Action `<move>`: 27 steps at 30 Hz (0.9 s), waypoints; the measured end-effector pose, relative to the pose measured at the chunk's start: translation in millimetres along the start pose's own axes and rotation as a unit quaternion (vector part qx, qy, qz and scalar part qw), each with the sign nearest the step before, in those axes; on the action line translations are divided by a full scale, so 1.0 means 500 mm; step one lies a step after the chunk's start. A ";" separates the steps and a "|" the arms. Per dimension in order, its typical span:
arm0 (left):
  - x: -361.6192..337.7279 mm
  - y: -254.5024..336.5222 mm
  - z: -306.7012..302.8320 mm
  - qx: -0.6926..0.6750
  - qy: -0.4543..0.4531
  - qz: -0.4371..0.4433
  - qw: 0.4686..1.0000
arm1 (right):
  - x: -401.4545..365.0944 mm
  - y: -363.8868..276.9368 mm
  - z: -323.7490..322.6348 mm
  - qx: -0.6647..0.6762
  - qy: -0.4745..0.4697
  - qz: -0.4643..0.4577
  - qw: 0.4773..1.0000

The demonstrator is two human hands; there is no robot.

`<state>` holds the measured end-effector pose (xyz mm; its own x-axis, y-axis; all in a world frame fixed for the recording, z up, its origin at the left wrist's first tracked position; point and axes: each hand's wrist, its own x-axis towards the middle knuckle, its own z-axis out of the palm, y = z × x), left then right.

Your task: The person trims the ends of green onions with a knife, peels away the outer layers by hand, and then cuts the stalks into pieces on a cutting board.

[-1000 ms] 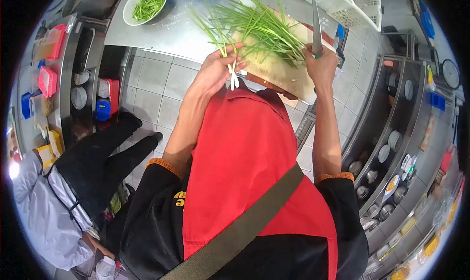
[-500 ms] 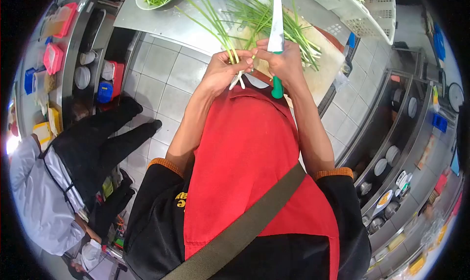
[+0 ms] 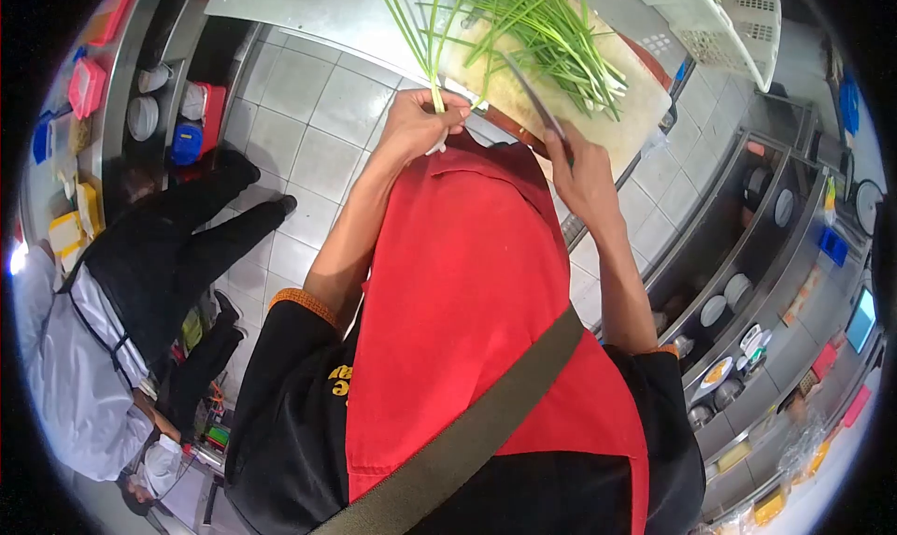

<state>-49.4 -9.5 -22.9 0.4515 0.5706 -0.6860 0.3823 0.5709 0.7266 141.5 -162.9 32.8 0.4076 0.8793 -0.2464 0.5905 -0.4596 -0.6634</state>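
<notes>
Spring onion stalks (image 3: 433, 63), a few: upper centre of the frame, pinched in the left hand (image 3: 422, 124), white ends downward, green tops over the tabletop (image 3: 308, 7).
Knife (image 3: 534, 96), one: fingers of the right hand (image 3: 584, 172) closed about it, blade pointing up and left.
Spring onion pile (image 3: 551, 40): upper right of centre, on the cutting board (image 3: 635, 128).
Basket (image 3: 724, 30), white, perforated: upper right.
Apron (image 3: 467, 273), red: centre, worn by the person.
</notes>
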 end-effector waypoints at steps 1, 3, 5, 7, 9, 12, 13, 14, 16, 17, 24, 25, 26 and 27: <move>0.003 -0.004 -0.004 0.009 0.000 0.015 1.000 | -0.016 0.001 -0.004 -0.041 -0.017 -0.015 0.999; 0.008 -0.009 -0.007 0.013 0.003 0.017 1.000 | -0.039 0.010 -0.002 -0.065 -0.037 -0.022 0.997; 0.011 -0.011 -0.009 0.013 0.003 0.016 1.000 | -0.050 0.014 -0.002 -0.088 -0.056 -0.030 0.994; 0.014 -0.017 -0.008 0.011 0.019 0.027 0.999 | -0.049 0.012 0.000 -0.132 -0.071 -0.036 0.988; 0.009 -0.017 -0.006 0.013 0.022 0.031 0.999 | -0.047 0.021 -0.001 -0.150 -0.078 -0.036 0.985; 0.010 -0.013 -0.011 0.017 0.023 0.043 0.999 | -0.039 0.026 -0.001 -0.176 -0.081 -0.044 0.980; 0.010 -0.013 -0.014 0.018 0.019 0.045 0.999 | -0.037 0.023 -0.001 -0.183 -0.080 -0.046 0.979; 0.010 -0.016 -0.013 0.017 0.020 0.046 0.999 | -0.036 0.021 -0.002 -0.183 -0.080 -0.048 0.979; 0.010 -0.019 -0.014 0.016 0.020 0.073 0.997 | -0.036 0.017 -0.003 -0.211 -0.096 -0.036 0.972; 0.008 -0.021 -0.017 0.016 0.021 0.074 0.997 | -0.037 0.018 -0.002 -0.211 -0.096 -0.036 0.972; 0.004 -0.026 -0.032 0.033 -0.014 0.061 0.997 | -0.038 0.036 0.011 -0.221 -0.096 -0.048 0.969; 0.003 -0.027 -0.031 0.024 -0.010 0.058 0.998 | -0.039 0.040 0.014 -0.235 -0.099 -0.048 0.966; 0.002 -0.026 -0.030 0.024 -0.011 0.058 0.998 | -0.038 0.043 0.019 -0.235 -0.099 -0.048 0.966; 0.000 -0.025 -0.029 0.013 -0.006 0.059 0.998 | -0.036 0.047 0.027 -0.234 -0.090 -0.048 0.967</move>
<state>-66.0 -8.1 -32.7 0.5048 0.6259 -0.5944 0.3467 0.4837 0.8037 138.4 -187.9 12.2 0.2314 0.9092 -0.3462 0.8879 -0.3428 -0.3067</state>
